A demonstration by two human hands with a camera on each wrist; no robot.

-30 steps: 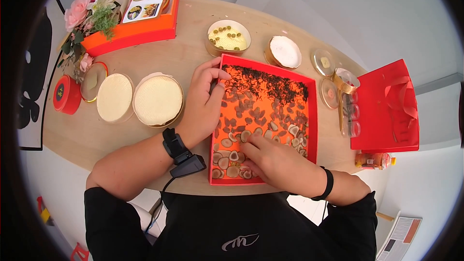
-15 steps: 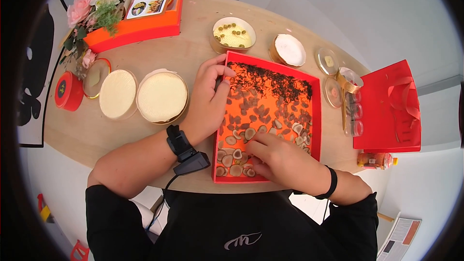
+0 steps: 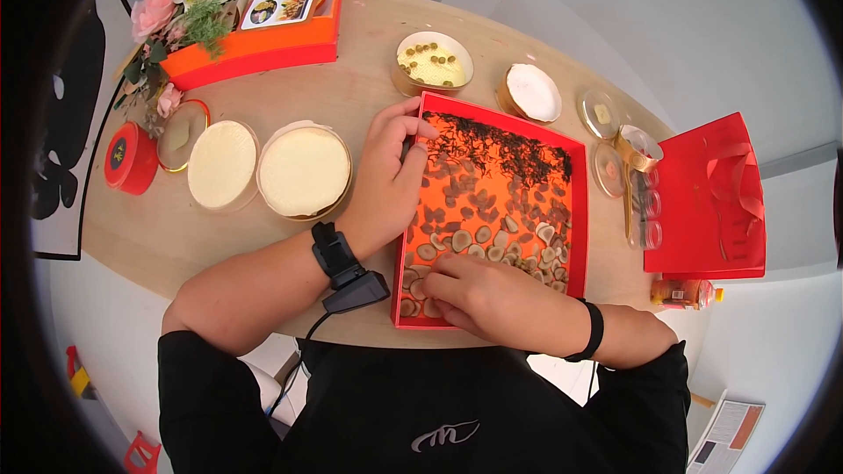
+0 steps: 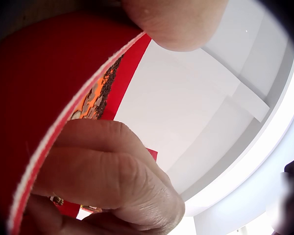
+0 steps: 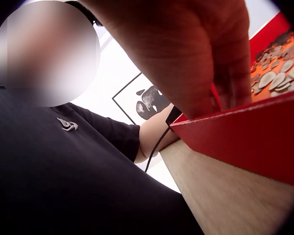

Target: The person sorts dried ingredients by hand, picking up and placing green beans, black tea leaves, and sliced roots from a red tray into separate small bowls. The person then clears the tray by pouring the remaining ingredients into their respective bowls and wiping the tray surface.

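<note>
A shallow red box point(image 3: 577, 237) with an orange floor lies before the person. Dark shreds fill its far end, small brown pieces its middle, and pale oval slices with dark rims point(image 3: 462, 240) its near half. The left hand point(image 3: 391, 180) grips the box's left wall near the far corner, fingers bent over the rim. Inside the near left corner, the right hand point(image 3: 492, 298) points bent fingers down among the slices. The right wrist view shows this hand point(image 5: 186, 58) over the near wall, its fingertips hidden; I cannot tell whether they pinch a slice.
Two round tubs with pale yellow tops point(image 3: 305, 172) stand left of the box. Behind it are a bowl with green balls point(image 3: 433, 63) and a white-topped tub point(image 3: 533, 93). Clear lids point(image 3: 599, 114), small jars and a red bag point(image 3: 707, 202) are at right; flowers point(image 3: 154, 10) stand back left.
The right hand has moved left and slightly nearer over the slices, into the near left corner. The left hand stays on the box wall. The whole view has shifted slightly.
</note>
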